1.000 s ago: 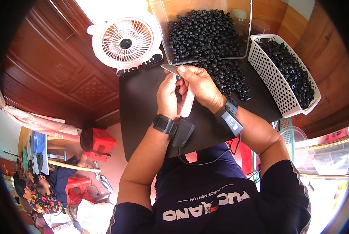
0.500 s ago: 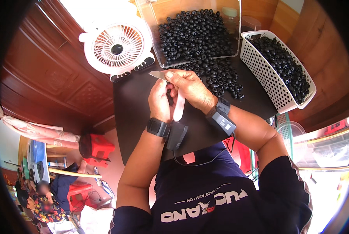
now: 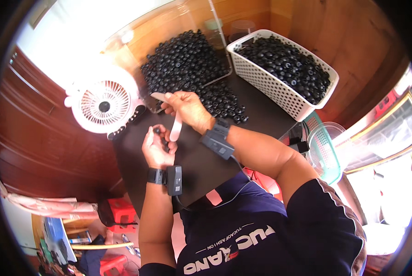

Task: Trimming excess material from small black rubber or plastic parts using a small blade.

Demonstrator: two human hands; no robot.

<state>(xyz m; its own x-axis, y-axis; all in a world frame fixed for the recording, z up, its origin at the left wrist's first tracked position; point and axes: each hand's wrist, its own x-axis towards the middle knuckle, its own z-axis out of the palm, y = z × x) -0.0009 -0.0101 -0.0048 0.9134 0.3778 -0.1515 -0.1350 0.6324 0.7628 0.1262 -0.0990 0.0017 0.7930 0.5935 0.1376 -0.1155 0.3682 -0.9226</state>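
My right hand (image 3: 191,109) is closed round a small knife (image 3: 175,129) with a pale pink handle. Its short blade points to the far left beyond my thumb, and the handle's end sticks out below the fingers. Lower and to the left, my left hand (image 3: 156,149) lies palm up with its fingers curled. At its fingertips sits a small black round part (image 3: 157,130), and more dark bits show in the palm. The hands are apart. Just beyond my right hand, a loose pile of black round parts (image 3: 220,101) spreads over the dark table (image 3: 201,161).
A clear plastic bin (image 3: 219,81) lies behind, heaped with the same black parts. To its right stands a white perforated basket (image 3: 261,76) filled with dark pieces. A white fan (image 3: 104,106) is at the left, and a mint-green basket (image 3: 330,161) is off the table's right side.
My view has turned, so the table things sit further left. My hands have parted: the right with the knife has moved away from the left, whose palm and black part now show.
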